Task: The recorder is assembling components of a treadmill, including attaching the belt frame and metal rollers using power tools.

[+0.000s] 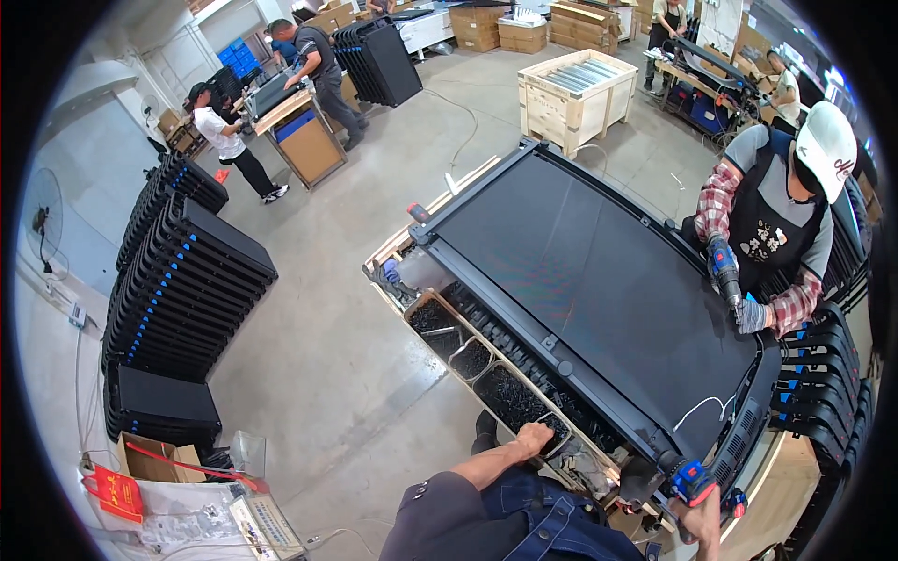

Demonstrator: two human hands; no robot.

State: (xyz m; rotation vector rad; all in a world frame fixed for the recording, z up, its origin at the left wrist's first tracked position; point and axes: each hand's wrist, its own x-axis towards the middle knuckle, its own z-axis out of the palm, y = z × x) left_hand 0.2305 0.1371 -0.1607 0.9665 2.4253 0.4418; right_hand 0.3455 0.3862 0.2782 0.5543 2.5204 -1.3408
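My left hand (535,438) is at the near bin (557,433) of small dark parts, its fingers curled down at the rim; what they pinch, if anything, is hidden. My right hand (697,519) grips a blue and red cordless drill (690,480) at the near right corner of a black treadmill deck (580,280). The deck lies on a wooden workbench, with a long black side rail (505,304) along its near edge. A thin white cable (700,409) curls on the deck's right end, near the vented black cover (736,447).
Across the deck, a co-worker in a white cap (826,150) holds another drill (723,266). Open bins of black hardware (510,393) line the bench's near side. Black frames are stacked at left (187,280) and right (818,374). A wooden crate (575,98) stands beyond.
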